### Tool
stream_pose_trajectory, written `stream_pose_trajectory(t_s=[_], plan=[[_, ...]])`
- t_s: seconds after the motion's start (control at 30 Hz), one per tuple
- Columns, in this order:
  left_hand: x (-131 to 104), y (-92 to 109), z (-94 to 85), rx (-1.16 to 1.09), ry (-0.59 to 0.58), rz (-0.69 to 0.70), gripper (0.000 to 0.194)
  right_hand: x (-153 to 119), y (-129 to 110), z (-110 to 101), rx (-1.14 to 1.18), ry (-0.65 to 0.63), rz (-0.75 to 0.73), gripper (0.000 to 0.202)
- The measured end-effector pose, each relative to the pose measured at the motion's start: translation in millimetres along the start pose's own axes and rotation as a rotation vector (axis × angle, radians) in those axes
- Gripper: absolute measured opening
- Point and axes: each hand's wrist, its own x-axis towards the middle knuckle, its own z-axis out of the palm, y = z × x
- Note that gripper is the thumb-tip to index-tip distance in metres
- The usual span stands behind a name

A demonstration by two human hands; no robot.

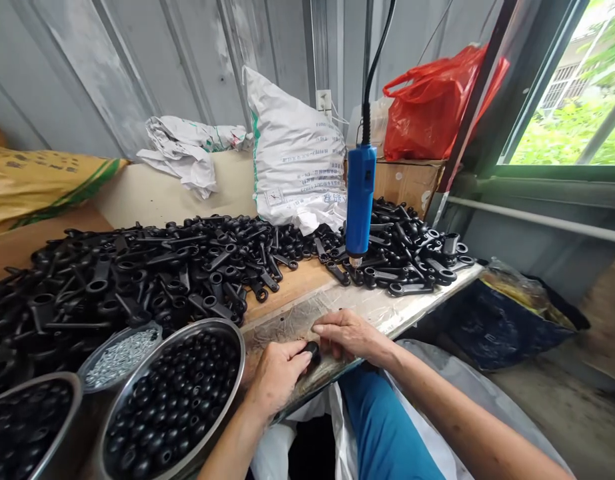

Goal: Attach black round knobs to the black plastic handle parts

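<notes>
My left hand (277,375) and my right hand (348,335) meet at the table's front edge, both closed on a small black plastic part (312,349) held between their fingers. Just above them hangs a blue electric screwdriver (360,200), tip down, on a black cable. A big heap of black plastic handles (152,273) covers the table behind. To the left of my left hand stands a metal bowl of round black knobs (175,393).
A small dish of silver screws (120,353) and a second bowl of black parts (27,420) sit at the front left. A white sack (292,153), a red plastic bag (432,107) and a cardboard box (407,180) stand at the back. A dark bag (507,313) lies on the floor, right.
</notes>
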Motion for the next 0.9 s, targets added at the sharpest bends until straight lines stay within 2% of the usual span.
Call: stream_pose_trajectory(t_s=[0.1,0.2,0.3,0.4,0.5,0.67,0.8,0.9], plan=[[2,-1,-1.1,0.026,0.000,0.014,0.025,5,8,2,0.039,-0.182,0.043,0.029],[1,0,-2.1,0.039,-0.014,0.020,0.027,5,9,1,0.063,-0.231,0.075,0.029],[1,-1,-0.7,0.062,-0.020,0.031,0.031,3,6,-1,0.094,-0.227,0.095,0.025],[2,-5,4.3,0.184,0.035,0.081,0.036,2,6,-1,0.117,-0.224,0.103,0.023],[2,-4,11.4,0.306,0.076,0.131,0.038,1,9,1,0.169,-0.184,0.138,0.023],[6,-3,19.0,0.348,0.120,0.220,0.033,0,11,5,0.185,-0.101,0.154,0.022],[3,-13,20.8,0.326,0.295,0.301,0.032,-14,9,2,0.226,-0.062,0.064,0.039],[-17,-16,27.0,0.319,0.403,0.420,0.025,-40,14,2,0.435,-0.020,-0.060,0.053]])
